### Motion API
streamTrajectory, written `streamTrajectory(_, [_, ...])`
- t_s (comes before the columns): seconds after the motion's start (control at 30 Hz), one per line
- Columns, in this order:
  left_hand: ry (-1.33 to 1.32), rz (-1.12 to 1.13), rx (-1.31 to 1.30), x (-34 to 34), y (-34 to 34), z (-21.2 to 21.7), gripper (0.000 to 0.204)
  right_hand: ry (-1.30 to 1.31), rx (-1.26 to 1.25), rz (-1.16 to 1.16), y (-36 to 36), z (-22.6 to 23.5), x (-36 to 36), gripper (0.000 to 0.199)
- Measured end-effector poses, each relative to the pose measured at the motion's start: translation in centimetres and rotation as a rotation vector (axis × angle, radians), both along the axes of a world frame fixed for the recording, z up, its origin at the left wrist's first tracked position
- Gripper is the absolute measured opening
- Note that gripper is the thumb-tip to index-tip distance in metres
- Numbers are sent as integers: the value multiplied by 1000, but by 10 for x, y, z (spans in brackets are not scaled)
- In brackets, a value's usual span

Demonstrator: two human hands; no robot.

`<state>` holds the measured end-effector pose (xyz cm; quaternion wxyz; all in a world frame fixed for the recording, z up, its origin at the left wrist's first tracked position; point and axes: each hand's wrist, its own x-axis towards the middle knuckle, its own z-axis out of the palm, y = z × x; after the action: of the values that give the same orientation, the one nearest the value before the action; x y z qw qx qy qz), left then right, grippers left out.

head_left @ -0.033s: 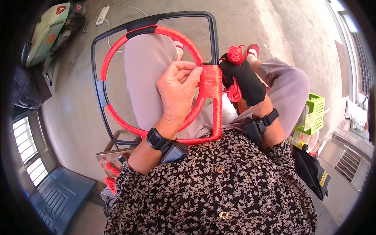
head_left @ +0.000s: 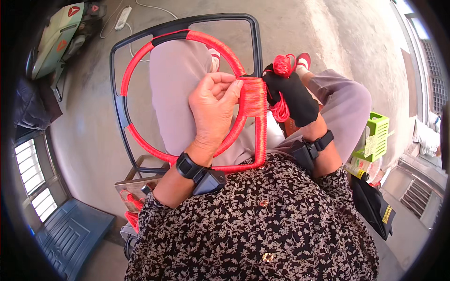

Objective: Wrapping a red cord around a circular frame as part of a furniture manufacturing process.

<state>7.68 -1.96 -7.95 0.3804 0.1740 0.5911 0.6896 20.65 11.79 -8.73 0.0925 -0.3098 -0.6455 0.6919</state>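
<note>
Across my lap rests a black square frame (head_left: 256, 42) with a round ring inside it. Shiny red cord (head_left: 253, 98) is wound tightly round most of the ring, the lower right of the frame and the flat band joining them. At this band's left edge my left hand (head_left: 213, 105) is closed, thumb and forefinger pinching the cord; any single strand there is too small to see. My right hand (head_left: 295, 96), in a black glove, is closed on a bundle of red cord (head_left: 282, 66) just right of the band. Loops hang below the glove; its fingertips are partly hidden.
A green plastic basket (head_left: 376, 136) and a black bag (head_left: 372, 206) are on my right. At the lower left are a blue plastic seat (head_left: 77, 239) and a small board (head_left: 126, 189) with more red cord. A power strip (head_left: 123, 18) and a scooter (head_left: 61, 40) are farther off.
</note>
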Motion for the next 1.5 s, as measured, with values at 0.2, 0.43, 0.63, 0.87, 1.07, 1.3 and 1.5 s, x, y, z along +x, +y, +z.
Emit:
streamTrajectory(0.2, [49, 0, 53, -1, 4, -4, 12, 78, 336, 121, 4, -12, 3, 5])
streamTrajectory(0.43, [78, -55, 15, -3, 4, -7, 9, 44, 374, 135, 4, -15, 6, 13])
streamTrajectory(0.63, [68, -81, -1, -7, 4, -9, 7, 86, 508, 193, 6, -11, 3, 9])
streamTrajectory(0.87, [353, -66, -111, -7, 3, -12, 12, -80, -9, -43, 2, -1, -5, 23])
streamTrajectory(1.07, [597, -11, -128, -9, 10, -17, 8, -61, -47, -49, 3, -1, -4, 23])
streamTrajectory(1.3, [52, -116, -73, -13, 14, -15, 13, 74, -437, -108, 6, -20, -1, 24])
streamTrajectory(1.5, [-258, -176, 33, -18, 9, -15, 18, 74, -420, -456, 49, -26, 41, 31])
